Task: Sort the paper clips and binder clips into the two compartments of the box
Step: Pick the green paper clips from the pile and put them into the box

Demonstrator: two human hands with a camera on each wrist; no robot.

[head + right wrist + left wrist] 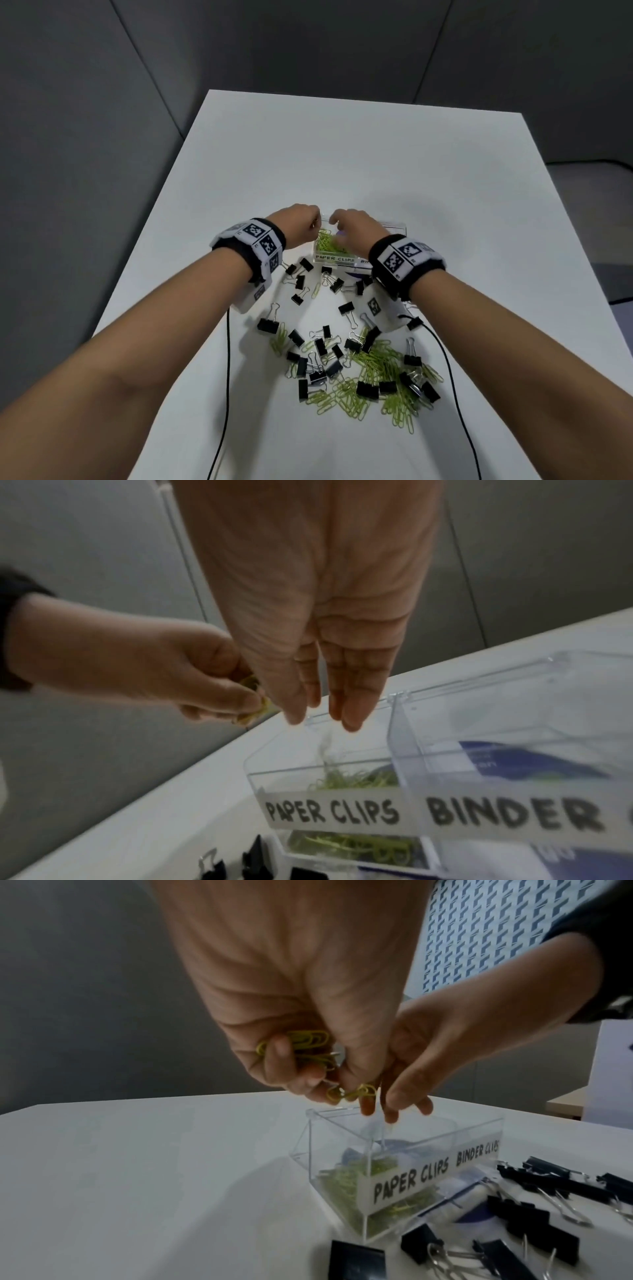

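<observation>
Nearest, a loose pile of green paper clips (370, 380) lies mixed with black binder clips (310, 359) on the white table (342, 164) (more binder clips are scattered beyond, just before the box). Farther on stands the clear box (400, 1172), its two compartments labelled PAPER CLIPS and BINDER CLIPS; green clips already fill the bottom of the paper-clip side. Above that compartment, the left hand (301, 1031) holds a bunch of green clips in curled fingers, a few pinched at the fingertips. Beside it, the right hand (329, 631) points down, fingers straight and close together, holding nothing.
</observation>
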